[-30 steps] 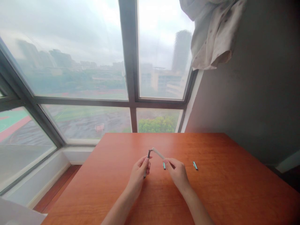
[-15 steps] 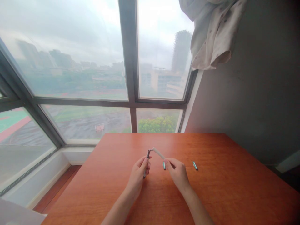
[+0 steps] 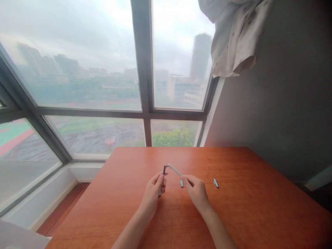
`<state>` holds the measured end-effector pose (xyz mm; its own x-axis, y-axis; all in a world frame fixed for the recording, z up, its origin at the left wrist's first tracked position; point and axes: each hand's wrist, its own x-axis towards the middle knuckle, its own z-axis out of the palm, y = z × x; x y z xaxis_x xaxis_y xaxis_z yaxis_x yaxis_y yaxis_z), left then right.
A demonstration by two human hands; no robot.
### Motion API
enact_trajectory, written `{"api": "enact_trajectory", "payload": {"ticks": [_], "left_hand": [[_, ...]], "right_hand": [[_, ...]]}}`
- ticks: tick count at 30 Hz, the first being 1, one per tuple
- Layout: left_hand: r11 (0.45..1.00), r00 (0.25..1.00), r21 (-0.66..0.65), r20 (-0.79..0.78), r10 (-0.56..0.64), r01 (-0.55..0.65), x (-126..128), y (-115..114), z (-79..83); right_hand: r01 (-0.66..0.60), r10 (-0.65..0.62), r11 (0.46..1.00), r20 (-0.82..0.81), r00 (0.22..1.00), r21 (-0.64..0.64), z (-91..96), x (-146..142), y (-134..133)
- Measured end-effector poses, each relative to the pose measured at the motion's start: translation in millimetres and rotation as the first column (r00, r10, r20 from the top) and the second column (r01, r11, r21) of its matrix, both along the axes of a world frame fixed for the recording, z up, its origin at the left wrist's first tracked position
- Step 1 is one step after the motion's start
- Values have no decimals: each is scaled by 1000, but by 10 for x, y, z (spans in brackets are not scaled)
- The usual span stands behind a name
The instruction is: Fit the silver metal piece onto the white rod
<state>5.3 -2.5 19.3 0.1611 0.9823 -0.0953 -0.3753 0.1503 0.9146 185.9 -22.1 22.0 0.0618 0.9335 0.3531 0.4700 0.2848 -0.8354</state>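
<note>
My left hand (image 3: 153,193) pinches a thin dark pen barrel (image 3: 164,170) that stands nearly upright above the wooden table (image 3: 246,207). My right hand (image 3: 195,191) pinches a slim white refill tube (image 3: 175,169), angled up to the left so its tip meets the top of the barrel. A small teal pen piece (image 3: 181,183) lies on the table right by my right hand's fingertips. A second teal piece (image 3: 215,183) lies further to the right, clear of both hands.
The table stands against a large window (image 3: 103,86) with a dark frame, with a grey wall (image 3: 285,103) on the right. A pale cloth (image 3: 233,38) hangs at the upper right. A white sheet corner (image 3: 15,238) shows at the bottom left.
</note>
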Motion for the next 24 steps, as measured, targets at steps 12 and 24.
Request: {"api": "enact_trajectory", "payload": {"ticks": [12, 24], "left_hand": [[1000, 1000, -7, -25, 14, -14, 4, -8, 23], [1000, 1000, -17, -28, 13, -14, -3, 2, 14]], "right_hand": [[24, -24, 1000, 25, 999, 6, 28, -2, -10], [10, -10, 1000, 30, 1000, 16, 52, -5, -18]]}}
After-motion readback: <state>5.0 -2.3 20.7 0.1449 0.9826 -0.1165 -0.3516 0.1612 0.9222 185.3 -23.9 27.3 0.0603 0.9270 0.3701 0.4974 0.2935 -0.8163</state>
